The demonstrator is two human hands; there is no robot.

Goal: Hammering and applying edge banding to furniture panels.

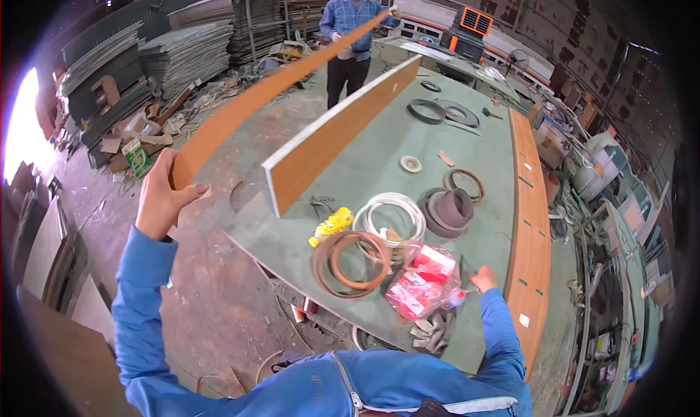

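Jacket [292, 388] nearest, the left hand [162, 196] grips a strip [262, 89] left of the board [343, 138], running to a co-worker [354, 17] — slack could kink it — while the right hand's [484, 279] grip at the tabletop [474, 147] is unclear.

A stained floor [208, 289] lies around a green-topped counter [485, 136]. Stacked panels [175, 61] stand toward the upper left near strewn scraps [149, 127]; a blotchy wall [567, 20] rises behind, and white light [26, 125] glares at the left edge.
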